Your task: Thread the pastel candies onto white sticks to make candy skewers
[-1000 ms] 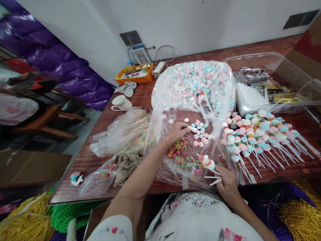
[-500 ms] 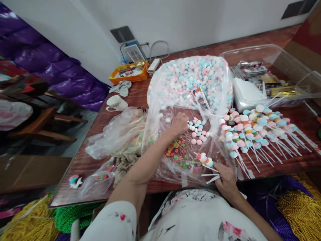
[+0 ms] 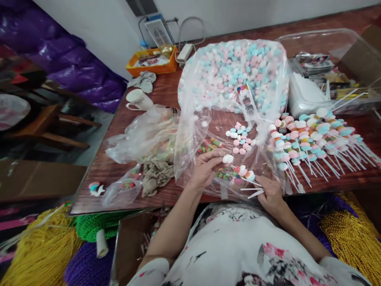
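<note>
Left hand (image 3: 205, 169) pinching a white marshmallow (image 3: 228, 159) at fingertips; right hand (image 3: 270, 194) closed on a half-filled skewer (image 3: 247, 176) and spare sticks (image 3: 251, 192), at the desk's (image 3: 119, 131) near edge. Could slip or split if pushed off-centre onto the skewer. Skewer tip hard to make out behind the clear bag (image 3: 190, 131).

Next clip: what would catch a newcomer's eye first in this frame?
Most striking is the big clear bag of pink, blue and white marshmallows at the back of the wooden table. To its right lies a fan of finished candy skewers. In front, the left hand pinches a white marshmallow, close to the half-filled skewer that the right hand holds by its stick.
</note>
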Motion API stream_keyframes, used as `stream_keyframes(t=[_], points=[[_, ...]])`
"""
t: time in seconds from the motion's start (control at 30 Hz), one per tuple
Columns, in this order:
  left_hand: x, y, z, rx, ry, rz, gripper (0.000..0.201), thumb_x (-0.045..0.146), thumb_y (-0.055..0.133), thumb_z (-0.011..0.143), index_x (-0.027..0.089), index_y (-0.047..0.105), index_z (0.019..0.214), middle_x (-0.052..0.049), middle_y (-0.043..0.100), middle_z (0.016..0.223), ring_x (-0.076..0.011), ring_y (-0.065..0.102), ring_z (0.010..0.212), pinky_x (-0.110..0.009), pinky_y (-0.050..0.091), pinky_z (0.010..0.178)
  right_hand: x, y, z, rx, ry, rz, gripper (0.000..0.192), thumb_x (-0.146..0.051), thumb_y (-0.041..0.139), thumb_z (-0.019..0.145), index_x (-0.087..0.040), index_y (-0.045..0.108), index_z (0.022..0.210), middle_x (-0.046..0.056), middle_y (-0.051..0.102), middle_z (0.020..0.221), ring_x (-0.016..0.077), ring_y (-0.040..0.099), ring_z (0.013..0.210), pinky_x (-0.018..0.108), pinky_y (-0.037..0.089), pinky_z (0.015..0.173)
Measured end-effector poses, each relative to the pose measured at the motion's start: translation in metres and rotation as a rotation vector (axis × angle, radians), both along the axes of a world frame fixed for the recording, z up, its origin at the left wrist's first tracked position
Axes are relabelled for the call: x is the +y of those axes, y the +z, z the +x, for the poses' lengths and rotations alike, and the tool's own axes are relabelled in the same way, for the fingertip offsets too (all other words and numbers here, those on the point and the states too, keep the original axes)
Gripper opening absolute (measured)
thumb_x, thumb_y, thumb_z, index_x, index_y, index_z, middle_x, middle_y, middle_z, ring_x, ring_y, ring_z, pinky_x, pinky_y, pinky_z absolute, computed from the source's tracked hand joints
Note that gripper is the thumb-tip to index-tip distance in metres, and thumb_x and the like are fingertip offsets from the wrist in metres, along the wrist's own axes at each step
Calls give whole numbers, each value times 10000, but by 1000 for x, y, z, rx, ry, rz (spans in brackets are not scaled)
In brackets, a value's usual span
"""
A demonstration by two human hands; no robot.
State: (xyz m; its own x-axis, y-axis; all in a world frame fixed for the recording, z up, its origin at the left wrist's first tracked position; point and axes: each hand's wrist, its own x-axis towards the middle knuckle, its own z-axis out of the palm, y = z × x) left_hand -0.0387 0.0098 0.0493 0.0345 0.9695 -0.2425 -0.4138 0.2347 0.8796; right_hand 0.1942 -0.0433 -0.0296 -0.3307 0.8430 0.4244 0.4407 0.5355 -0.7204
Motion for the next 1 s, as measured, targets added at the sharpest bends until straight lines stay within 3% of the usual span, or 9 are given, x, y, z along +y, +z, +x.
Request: stream_keyframes(t=[0.17, 0.4, 0.57, 0.77, 1.0], points=[[-22, -8, -7, -59, 32, 2, 210, 213, 817, 655, 173, 772, 856, -75, 759, 933, -173, 707, 791, -268, 612, 674, -4, 12, -7, -70, 16, 18, 470, -25, 429, 723, -162, 612, 1134, 87, 710, 906, 215, 692, 810, 340, 572, 728], [-27, -21, -16, -209, 89, -54, 284, 188, 848, 604, 201, 768, 876, -64, 762, 849, -107, 651, 624, -164, 485, 482, -11, 17, -10, -131, -3, 34, 409, -37, 439, 736, -159, 620, 1082, 90, 714, 885, 221, 688, 792, 340, 565, 717], [-31, -20, -10, -292, 112, -123, 315, 172, 867, 556, 180, 766, 854, -62, 745, 787, -107, 631, 596, -154, 446, 440, -11, 21, -13, -170, 9, 13, 367, -46, 429, 738, -154, 623, 1031, 81, 700, 836, 210, 666, 739, 327, 546, 681], [-36, -20, -8, -373, 187, -87, 257, 154, 844, 609, 181, 757, 849, -65, 750, 857, -86, 628, 607, -136, 448, 470, -11, 25, -15, -176, 34, 7, 399, -38, 430, 730, -144, 613, 1068, 90, 701, 847, 220, 672, 768, 334, 547, 705], [-40, -24, -5, -375, 168, -91, 288, 159, 844, 610, 183, 759, 885, -64, 747, 830, -91, 630, 602, -139, 436, 467, -14, 24, -16, -199, 20, 1, 383, -47, 431, 754, -149, 609, 1078, 87, 705, 858, 219, 676, 754, 324, 535, 682]])
